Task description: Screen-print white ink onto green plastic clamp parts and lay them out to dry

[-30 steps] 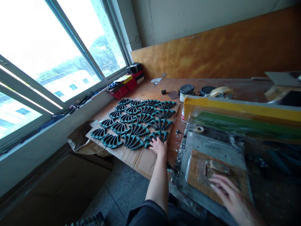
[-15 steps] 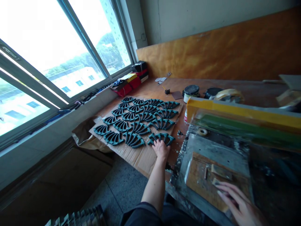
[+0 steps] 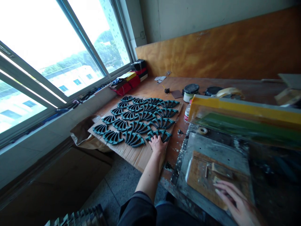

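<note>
Left hand (image 3: pixel 158 145): is pressing its spread fingers on the near edge of a green fan-shaped piece; the fingers are resting over its slats, and I cannot tell whether they are gripping it or only pushing.
Fan-shaped piece (image 3: pixel 166 135): is lying at the right end of the nearest row, close to the right edge of the cardboard sheet (image 3: pixel 138 158). Half a second ago it was sitting farther right; now it is lying closer in.
Neighbouring piece (image 3: pixel 134 139): is keeping its place to the left; the clear gap of the previous frame is now showing as a sliver at most, and whether the two are touching I cannot tell.
Left forearm (image 3: pixel 149 174): is slanting farther left than in the previous frame.
Right hand (image 3: pixel 235 197): is hovering or resting, fingers bent, over the wooden board (image 3: pixel 197 174), much as half a second ago; I cannot tell whether the fingertips are holding anything.
Pale block (image 3: pixel 222 170): is lying on that board, just beyond the right fingers.
White bottle (image 3: pixel 187 113): is showing more of itself beside the yellow bar (image 3: pixel 211 105) than before.
</note>
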`<state>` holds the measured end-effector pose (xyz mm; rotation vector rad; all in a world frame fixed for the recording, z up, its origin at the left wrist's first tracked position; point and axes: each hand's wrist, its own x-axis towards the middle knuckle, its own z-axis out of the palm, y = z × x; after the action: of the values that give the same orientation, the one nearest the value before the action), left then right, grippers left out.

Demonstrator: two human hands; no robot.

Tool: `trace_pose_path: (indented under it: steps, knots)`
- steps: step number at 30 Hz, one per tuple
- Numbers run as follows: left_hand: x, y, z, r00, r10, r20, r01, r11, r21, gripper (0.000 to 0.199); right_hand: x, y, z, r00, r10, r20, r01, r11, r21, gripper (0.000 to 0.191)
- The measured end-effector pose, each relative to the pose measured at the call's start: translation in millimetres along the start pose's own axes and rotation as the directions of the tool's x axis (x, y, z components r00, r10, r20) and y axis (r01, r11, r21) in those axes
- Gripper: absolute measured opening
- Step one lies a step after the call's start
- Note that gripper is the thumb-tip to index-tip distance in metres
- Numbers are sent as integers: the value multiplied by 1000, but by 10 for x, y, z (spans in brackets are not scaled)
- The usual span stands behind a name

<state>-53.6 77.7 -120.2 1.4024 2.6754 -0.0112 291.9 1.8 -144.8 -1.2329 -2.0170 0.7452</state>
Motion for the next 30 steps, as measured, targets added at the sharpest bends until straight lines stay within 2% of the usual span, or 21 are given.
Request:
trace_pose_path:
  steps: [8, 13, 16, 19, 21, 25, 30]
  knots:
    - [-35, -180, -31, 993, 118, -31, -119, 992, -29, 57, 2, -101, -52, 999, -24, -30, 24, 1000, -6, 50]
    - [-181, -250, -1, 966, 145, -214, -171, 979, -108, 45, 24, -155, -75, 998, -52, -33, 52, 999, 0, 48]
    - [-287, -343, 21, 956, 63, -287, -103, 987, -126, 33, 23, -162, -97, 1000, -23, -10, 23, 1000, 15, 50]
    - [-334, -464, 43, 960, -58, -272, 23, 991, -133, 30, 17, -146, -90, 1000, 19, 23, -20, 1000, 24, 53]
    - [-323, -525, 51, 967, -98, -235, 68, 989, -132, 30, 12, -131, -67, 999, 29, 31, -30, 999, 23, 53]
    - [-270, -558, 2, 984, -72, -163, 53, 991, -122, 34, -7, -87, -1, 999, 15, 28, -15, 1000, 4, 52]
    - [-243, -539, -133, 983, -78, -168, 65, 995, -82, 32, -52, -10, 48, 999, -7, 35, 8, 1000, -9, 48]
